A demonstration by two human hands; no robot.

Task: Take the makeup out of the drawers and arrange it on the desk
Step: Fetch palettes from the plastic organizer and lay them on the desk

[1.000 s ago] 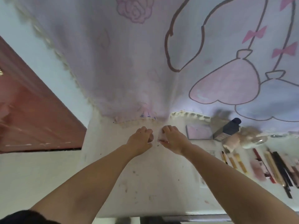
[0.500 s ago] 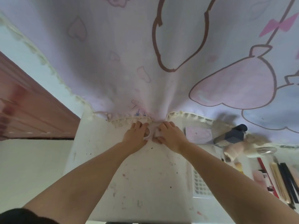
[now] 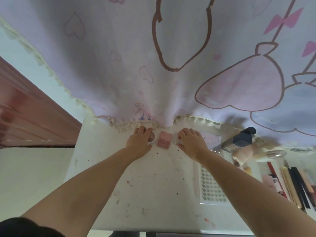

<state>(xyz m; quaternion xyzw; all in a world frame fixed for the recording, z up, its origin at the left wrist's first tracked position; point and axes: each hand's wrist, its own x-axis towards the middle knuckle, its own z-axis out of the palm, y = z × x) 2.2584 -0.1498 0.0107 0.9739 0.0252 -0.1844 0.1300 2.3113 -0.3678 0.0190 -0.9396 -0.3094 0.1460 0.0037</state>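
A small pink square compact [image 3: 164,140] lies on the white desk [image 3: 153,185] at the back, just under the hanging cloth. My left hand [image 3: 139,141] rests to its left, its curled fingers over a round white compact [image 3: 152,138] that is mostly hidden. To the right, my right hand [image 3: 190,141] holds a small pale clear item [image 3: 176,140] at its fingertips, close beside the pink compact. Both forearms reach in from the bottom of the view.
A pink-and-white printed cloth [image 3: 171,57] hangs behind the desk. At the right lie a dark-capped bottle [image 3: 238,140], a fluffy brush [image 3: 253,151], a white grid tray [image 3: 211,187] and a row of several pencils and sticks [image 3: 294,187]. A reddish wooden door [image 3: 30,120] stands left.
My hands have moved apart at the back of the desk, uncovering the pink square compact between them. The view has shifted slightly closer and upward.
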